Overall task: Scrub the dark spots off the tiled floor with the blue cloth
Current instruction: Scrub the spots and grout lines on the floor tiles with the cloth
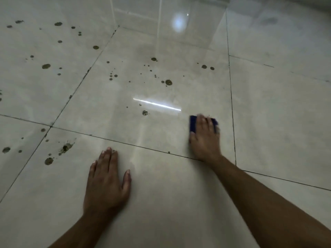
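A glossy pale tiled floor (268, 113) fills the head view. Several dark spots (168, 82) are scattered over its middle and left tiles, one splat (145, 112) lying left of the cloth. My right hand (204, 138) lies flat on the blue cloth (193, 124) and presses it to the floor; the hand is motion-blurred and covers most of the cloth. My left hand (107, 179) rests flat on the tile nearer me, fingers straight, holding nothing.
Dark grout lines (232, 104) cross the floor. A larger splatter (66, 147) sits at the left near my left hand. A white wall or cabinet base (170, 8) stands at the far edge. Light reflections streak the middle tile.
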